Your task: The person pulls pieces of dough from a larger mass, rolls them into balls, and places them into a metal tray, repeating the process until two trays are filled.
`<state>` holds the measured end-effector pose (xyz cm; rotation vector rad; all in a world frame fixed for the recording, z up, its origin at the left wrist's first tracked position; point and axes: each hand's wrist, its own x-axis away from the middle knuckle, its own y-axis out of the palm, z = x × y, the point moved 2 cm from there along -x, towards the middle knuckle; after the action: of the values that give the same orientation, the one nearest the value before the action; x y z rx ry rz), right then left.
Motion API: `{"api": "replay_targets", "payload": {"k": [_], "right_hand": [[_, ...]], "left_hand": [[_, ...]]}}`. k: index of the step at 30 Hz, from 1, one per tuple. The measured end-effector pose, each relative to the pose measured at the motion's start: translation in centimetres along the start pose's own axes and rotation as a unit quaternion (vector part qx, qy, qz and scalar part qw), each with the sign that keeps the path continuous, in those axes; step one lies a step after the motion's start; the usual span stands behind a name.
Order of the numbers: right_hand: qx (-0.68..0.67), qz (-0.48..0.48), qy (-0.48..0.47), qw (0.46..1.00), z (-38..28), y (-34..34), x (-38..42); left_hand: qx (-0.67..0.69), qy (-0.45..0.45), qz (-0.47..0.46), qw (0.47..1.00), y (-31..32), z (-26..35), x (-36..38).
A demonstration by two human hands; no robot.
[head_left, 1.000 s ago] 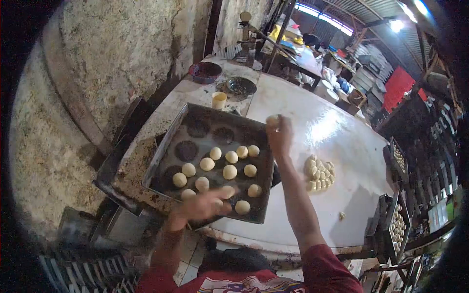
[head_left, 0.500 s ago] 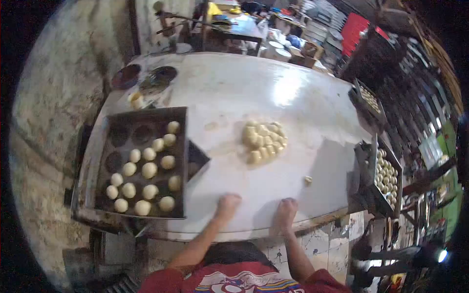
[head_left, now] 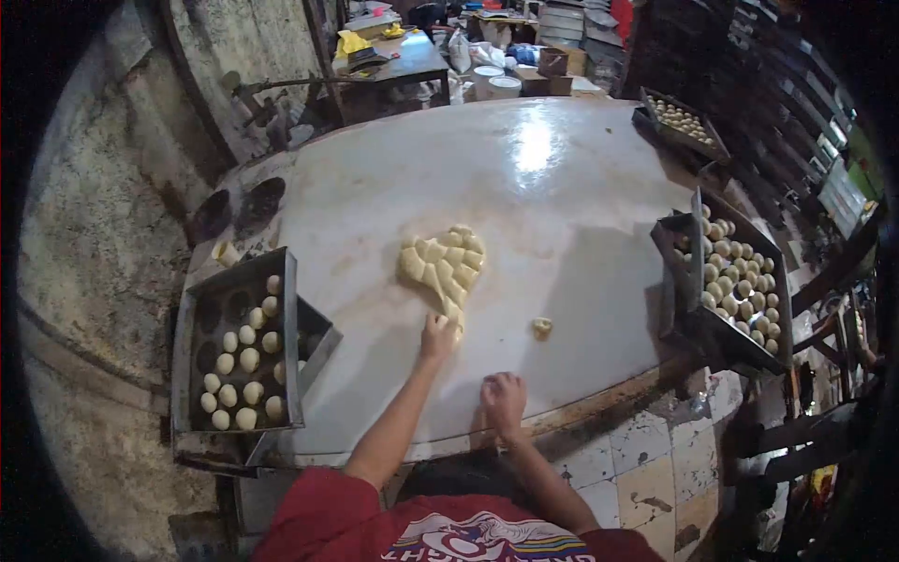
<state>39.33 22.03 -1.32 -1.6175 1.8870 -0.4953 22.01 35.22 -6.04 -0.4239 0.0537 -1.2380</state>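
A mass of pale dough point(head_left: 440, 262), scored into chunks, lies on the middle of the white-topped table point(head_left: 375, 187). Its near end stretches into a narrow tail, and my left hand point(head_left: 436, 337) is closed on that tail. Close to the table's front edge, my right hand point(head_left: 505, 401) rests with curled fingers; whatever is under them is hidden. A small loose piece of dough point(head_left: 542, 328) sits on the tabletop, up and right of my right hand.
On the left, a dark tray point(head_left: 292, 347) with round dough balls sits across another tray. Stacked trays point(head_left: 700, 253) full of dough balls stand on the right, and another tray point(head_left: 680, 122) sits at the far right corner. A small cup point(head_left: 226, 253) is behind the left tray.
My left hand has moved forward from the bare tabletop to the dough and taken hold of its near end, which is now drawn out. My head view has turned and shifted.
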Motion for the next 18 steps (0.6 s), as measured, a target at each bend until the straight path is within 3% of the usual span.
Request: {"api": "replay_targets", "payload": {"k": [1, 3, 4, 5, 6, 8, 10, 12, 14, 16, 18], "right_hand": [[0.002, -0.027, 0.064, 0.998, -0.2, 0.7, -1.2], [-0.016, -0.007, 0.056, 0.998, -1.2, 2.6, -3.7], [-0.029, 0.016, 0.059, 0.998, -1.7, 3.6, -4.7], [-0.03, 0.002, 0.05, 0.998, -2.3, 5.1, -5.6], [-0.014, -0.007, 0.006, 1.0, -3.2, 6.6, -6.6], [0.002, -0.028, -0.045, 0.999, -5.2, 8.5, -7.3], [0.137, -0.099, -0.174, 0.97, -7.4, 10.0, -7.5], [0.14, -0.109, -0.194, 0.965, -8.0, 11.1, -6.5], [0.097, -0.249, -0.31, 0.912, -7.7, 12.2, -4.0], [0.085, -0.236, -0.309, 0.917, -8.7, 10.8, -1.0], [0.075, -0.221, -0.306, 0.923, -7.6, 10.9, 0.5]], "left_hand": [[-0.015, -0.016, -0.023, 0.999, -1.1, -0.6, 1.0], [0.019, -0.05, -0.072, 0.996, -4.7, 3.2, 5.9], [0.025, -0.052, -0.057, 0.997, -5.5, 2.0, 6.7], [0.011, 0.017, -0.064, 0.998, -6.3, 0.9, 7.8], [-0.005, 0.084, -0.071, 0.994, -7.2, -0.3, 9.0], [-0.019, 0.081, -0.065, 0.994, -9.2, -0.6, 11.9], [-0.032, 0.087, -0.07, 0.993, -10.8, -1.8, 13.1], [-0.015, 0.12, -0.014, 0.993, -12.8, -3.2, 13.4], [-0.016, 0.139, 0.004, 0.99, -14.9, -3.5, 12.9], [-0.009, 0.152, 0.017, 0.988, -16.2, -3.4, 13.0], [0.018, 0.063, -0.023, 0.998, -17.5, -2.7, 12.9]]}}
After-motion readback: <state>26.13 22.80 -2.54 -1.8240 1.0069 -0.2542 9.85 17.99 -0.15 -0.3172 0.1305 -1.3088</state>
